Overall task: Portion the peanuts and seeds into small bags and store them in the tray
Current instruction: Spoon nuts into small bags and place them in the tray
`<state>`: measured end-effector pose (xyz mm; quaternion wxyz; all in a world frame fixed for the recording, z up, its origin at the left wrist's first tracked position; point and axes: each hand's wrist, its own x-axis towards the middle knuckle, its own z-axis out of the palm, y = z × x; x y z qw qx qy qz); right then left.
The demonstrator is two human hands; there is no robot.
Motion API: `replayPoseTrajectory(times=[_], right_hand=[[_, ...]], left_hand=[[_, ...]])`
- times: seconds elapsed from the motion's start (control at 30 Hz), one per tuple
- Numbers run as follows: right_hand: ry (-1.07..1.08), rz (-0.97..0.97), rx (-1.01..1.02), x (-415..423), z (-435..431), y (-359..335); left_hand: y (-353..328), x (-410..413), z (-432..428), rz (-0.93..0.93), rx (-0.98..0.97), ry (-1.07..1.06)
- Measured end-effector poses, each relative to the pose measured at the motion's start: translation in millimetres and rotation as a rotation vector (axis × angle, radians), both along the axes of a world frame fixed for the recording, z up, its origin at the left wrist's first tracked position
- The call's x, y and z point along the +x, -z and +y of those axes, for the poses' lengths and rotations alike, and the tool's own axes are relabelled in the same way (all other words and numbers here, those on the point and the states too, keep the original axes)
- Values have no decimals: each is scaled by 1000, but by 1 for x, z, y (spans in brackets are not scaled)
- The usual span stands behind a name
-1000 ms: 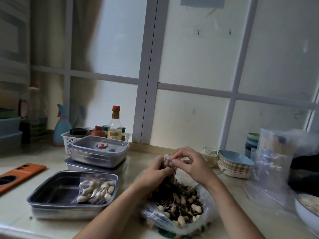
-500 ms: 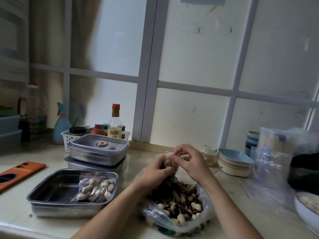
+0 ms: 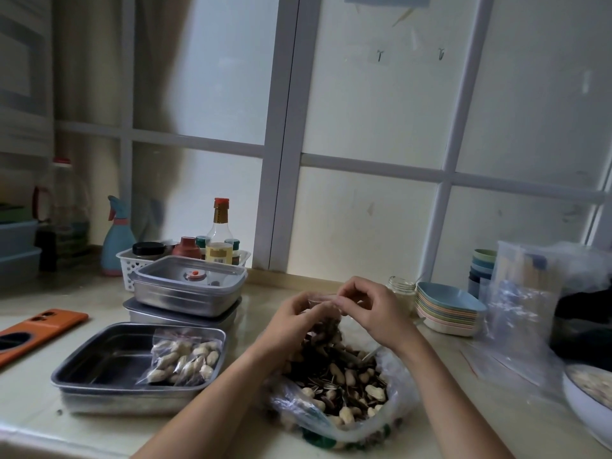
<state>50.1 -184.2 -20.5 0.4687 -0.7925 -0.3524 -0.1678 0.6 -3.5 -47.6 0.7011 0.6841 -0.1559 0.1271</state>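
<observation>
An orange phone case point(image 3: 36, 329) is lying at far left on the tabletop point(image 3: 29, 395), well apart from the work. Beside it the steel tray point(image 3: 106, 356) is sitting close to the tabletop's near edge. One filled bag point(image 3: 183, 357) of peanuts is lying against its right wall. Its left half is showing bare metal, which I am reading as room for the next portion. Behind the tray two lidded steel boxes point(image 3: 188, 288) are standing stacked.

At centre I am watching both hands working a second small bag point(image 3: 326, 327) over the big open bag point(image 3: 344, 389) of peanuts and seeds. The left hand point(image 3: 294, 321) is grasping the small bag's body, fingers curled round it. The right hand point(image 3: 371, 309) is pinching its top strip between thumb and fingertips. Compared with a second ago, the pair are riding a little higher above the pile, with both grips unchanged. I am judging the filling done and the mouth being pressed shut.

The leftward path to the tray is looking open across a strip of bare tabletop. The big bag, though, is bulging towards the near edge, and a nudge could be spilling it. To the right, a stack of pastel dishes point(image 3: 447, 309) is sitting near the right wrist, with loose clear bags point(image 3: 516, 293) crowding beyond.
</observation>
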Motion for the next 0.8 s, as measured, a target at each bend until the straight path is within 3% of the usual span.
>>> replayPoseTrajectory(times=[0.13,0.33,0.8], right_hand=[[-37,53,100,1,3,1],[-53,313,183,1,1,3],[-99,335,266,-1,10,7]], left_hand=[[0,0,0,-39,-67,-16],[2,4,4,-44,-138,-25],[4,5,6,-17,-160,46]])
